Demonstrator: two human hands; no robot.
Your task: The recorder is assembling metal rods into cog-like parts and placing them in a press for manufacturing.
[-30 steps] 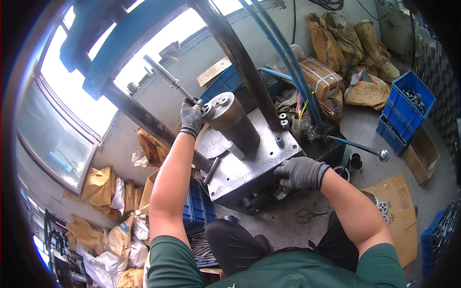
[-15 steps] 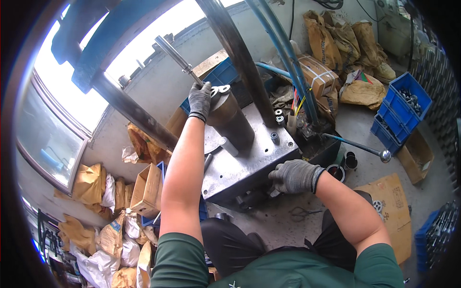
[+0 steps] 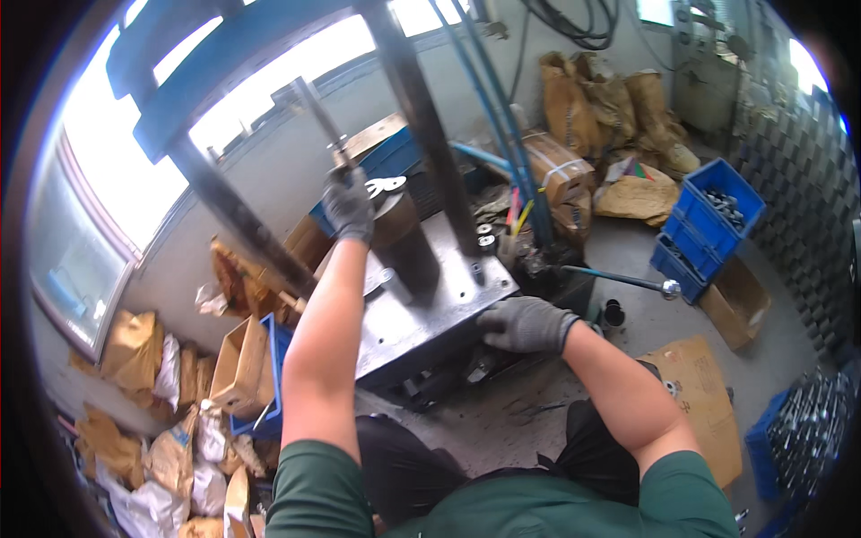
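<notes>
Your left hand, in a grey work glove, is raised at about 11 o'clock from the middle of the view, its grip wrapped tight around the lower end of a long metal lever that slants up toward 11 o'clock. The lever sits just above the dark steel cylinder, which stands upright on the grey steel plate of the press; your left hand is touching or nearly touching the cylinder's top edge, and you cannot tell which from here.

Your right hand, also gloved in grey, lies at roughly 4 o'clock from the cylinder, on the near right corner of the steel plate. Its fingers are curled over the plate's edge, pressed down on it rather than spread; whether they pinch anything small beneath is hidden.

A dark upright column of the press rises just behind the cylinder, and a second slanted bar runs at 9 o'clock from your left hand. Blue hoses drop down at 1 o'clock. A rod with a round knob sticks out at 3 o'clock from the plate.

On the floor, blue crates holding metal parts stand at 2 o'clock, well apart from the press, with brown paper sacks behind them. A flat piece of cardboard lies at 4 o'clock, and open cardboard boxes and more sacks crowd 8 o'clock
</notes>
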